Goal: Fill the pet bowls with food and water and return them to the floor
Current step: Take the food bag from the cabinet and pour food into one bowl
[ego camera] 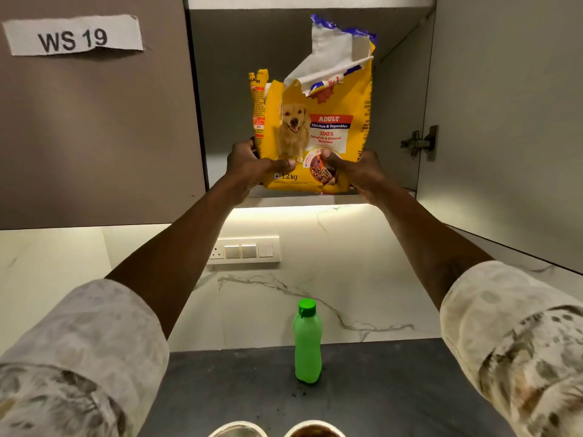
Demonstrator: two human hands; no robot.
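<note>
- Both hands raised to the open wall cabinet [315, 33], clamped on the lower corners of a yellow dog food bag [315, 121]
- Left hand [249, 168] closed on the bag's bottom left corner, thumb pressed across the front, fingers hidden behind
- Right hand [356, 171] closed on the bottom right corner, thumb on the printed kibble picture, fingers wrapped round the side
- Bag upright between the hands, base at the front lip of the cabinet shelf [284, 200]; resting on it or just lifted off, cannot tell
- Torn open at the top, a white and blue flap sticking up above the hands
- Cabinet door [504, 121] swung open to the right of the right hand, hinge showing on its inner edge
- Paper label [72, 36] reading "WS 19" on the closed door, above and left of the left hand
- Switch panel [244, 250] on the marble wall, below the hands
- Green bottle [307, 342] with its cap on, standing upright on the dark tabletop [378, 389] well below the hands
- Two bowls cut off at the bottom edge, side by side beneath the bottle: left bowl [236, 430] pale inside, right bowl [315, 430] with something brown in it
</note>
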